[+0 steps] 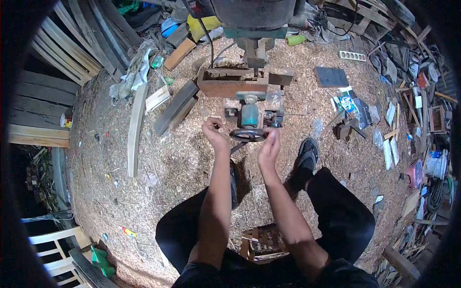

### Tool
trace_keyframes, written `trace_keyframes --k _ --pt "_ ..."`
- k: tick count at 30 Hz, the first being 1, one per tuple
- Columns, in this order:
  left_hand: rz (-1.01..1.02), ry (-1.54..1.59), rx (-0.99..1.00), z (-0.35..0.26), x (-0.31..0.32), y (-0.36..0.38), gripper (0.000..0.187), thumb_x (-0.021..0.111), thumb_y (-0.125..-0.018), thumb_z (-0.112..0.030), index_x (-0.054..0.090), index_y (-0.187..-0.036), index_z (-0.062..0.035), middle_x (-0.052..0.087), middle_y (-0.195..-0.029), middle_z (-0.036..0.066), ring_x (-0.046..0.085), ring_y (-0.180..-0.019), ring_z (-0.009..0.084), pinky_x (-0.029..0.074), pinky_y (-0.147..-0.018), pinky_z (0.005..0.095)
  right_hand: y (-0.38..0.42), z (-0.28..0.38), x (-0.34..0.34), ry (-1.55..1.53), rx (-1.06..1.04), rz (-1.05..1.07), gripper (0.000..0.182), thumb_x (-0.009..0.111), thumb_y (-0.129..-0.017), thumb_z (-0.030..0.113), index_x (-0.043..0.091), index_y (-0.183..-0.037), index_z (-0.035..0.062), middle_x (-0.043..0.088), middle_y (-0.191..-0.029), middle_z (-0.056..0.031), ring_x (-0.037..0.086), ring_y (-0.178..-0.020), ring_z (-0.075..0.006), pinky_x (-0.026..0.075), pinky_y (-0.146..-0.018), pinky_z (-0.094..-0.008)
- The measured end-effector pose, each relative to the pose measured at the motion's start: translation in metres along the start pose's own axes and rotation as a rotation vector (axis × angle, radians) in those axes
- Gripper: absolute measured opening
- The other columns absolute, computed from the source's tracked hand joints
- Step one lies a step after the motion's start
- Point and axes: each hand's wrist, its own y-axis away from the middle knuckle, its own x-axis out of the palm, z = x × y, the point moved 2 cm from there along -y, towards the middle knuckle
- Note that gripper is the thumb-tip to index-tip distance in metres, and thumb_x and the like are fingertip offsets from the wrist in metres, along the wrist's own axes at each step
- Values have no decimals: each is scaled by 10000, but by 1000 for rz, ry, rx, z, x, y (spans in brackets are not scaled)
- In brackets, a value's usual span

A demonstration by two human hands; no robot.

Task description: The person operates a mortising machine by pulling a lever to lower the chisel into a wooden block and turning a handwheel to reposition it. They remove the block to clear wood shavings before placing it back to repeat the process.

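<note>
Two hands work the black handwheel [248, 135] at frame centre: the left hand [212, 130] pinches its left rim, the right hand [270, 145] curls around its right rim. Above it, a wooden block [232, 81] already sits on the machine table [249, 98] under the spindle [255, 53]; sawdust floor [158, 158] surrounds the machine, and cutting contact cannot be confirmed.

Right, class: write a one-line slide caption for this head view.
Both hands, left hand and right hand, on the black handwheel of a machine clamping a wooden block over a sawdust floor.
</note>
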Motion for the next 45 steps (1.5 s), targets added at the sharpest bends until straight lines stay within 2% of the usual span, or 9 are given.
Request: trace_keyframes --k 1,2,4,7,20,26,29,33,45 --pt "-108 -16 9 1 -5 -2 415 342 -952 -296 470 -644 -49 460 -582 43 436 -563 175 363 -565 322 12 1 -8 1 66 -16 378 369 -1059 336 570 -967 29 539 -881 -31 484 -709 -132 400 -645 -276" --pt "306 -11 9 1 -2 3 389 351 -946 -305 421 -643 -70 418 -586 34 391 -558 152 345 -551 294 17 -1 -9 4 129 -28 346 380 -1059 321 564 -999 34 536 -915 -27 480 -718 -124 402 -650 -271" --pt "159 506 -538 9 0 5 388 365 -936 -306 367 -614 -87 371 -578 19 363 -564 130 318 -535 286 11 -5 4 -34 123 -97 401 390 -1058 313 550 -860 3 514 -796 -10 453 -687 -101 381 -618 -281" --pt "335 368 -454 8 -4 7 362 372 -912 -285 370 -610 -84 363 -581 18 372 -568 136 313 -539 299 -15 -13 22 98 255 -86 493 435 -1024 249 474 -619 -29 444 -543 -13 413 -551 -125 335 -524 -345" --pt "96 163 -307 -2 -1 16 358 424 -900 -198 365 -587 -34 391 -610 58 381 -590 175 332 -575 315 -12 -27 24 77 95 -132 380 438 -908 136 321 -562 32 340 -547 22 329 -545 -96 248 -495 -353" --pt "182 315 -286 5 -1 11 333 426 -874 -180 379 -583 -24 398 -605 68 374 -591 168 316 -570 316 -12 -69 -7 123 130 -332 366 533 -1002 341 557 -1020 -24 562 -874 -48 515 -712 -162 452 -747 -299" --pt "149 346 -264 6 -1 12 333 424 -856 -166 370 -560 -24 386 -587 61 354 -561 156 295 -547 312 -30 -122 -52 128 639 -50 366 619 -968 343 591 -954 -21 630 -908 -102 596 -810 -175 503 -706 -315" --pt "166 203 -184 3 -1 12 339 408 -860 -163 358 -552 -29 375 -584 61 330 -536 152 273 -524 307 -45 -129 -59 -343 811 160 334 691 -922 336 591 -859 24 653 -831 -104 628 -740 -175 513 -665 -309" --pt "124 296 -299 19 -3 11 339 416 -867 -168 350 -560 -39 395 -598 69 343 -557 163 295 -541 310 -37 -92 -29 636 370 -36 535 786 -803 311 529 -1061 -80 645 -909 -238 634 -814 -357 492 -758 -433"
